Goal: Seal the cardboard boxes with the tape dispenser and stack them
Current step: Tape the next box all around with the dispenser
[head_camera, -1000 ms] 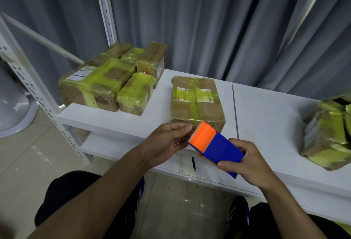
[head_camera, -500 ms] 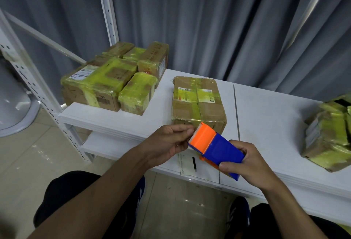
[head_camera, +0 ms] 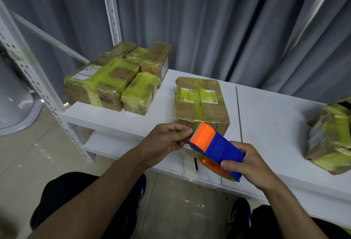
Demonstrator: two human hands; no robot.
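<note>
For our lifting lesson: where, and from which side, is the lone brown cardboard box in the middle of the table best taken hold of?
By its two long side faces, coming in from left and right. The brown cardboard box lies flat, its length running front to back, with bare white table on both sides. The blue-and-orange tape dispenser is held in front of its near end.

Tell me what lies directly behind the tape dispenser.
A taped cardboard box lies on the white table behind the tape dispenser, which the right hand holds. The dispenser's orange head covers part of the box's near face, so that part cannot be seen.
</note>
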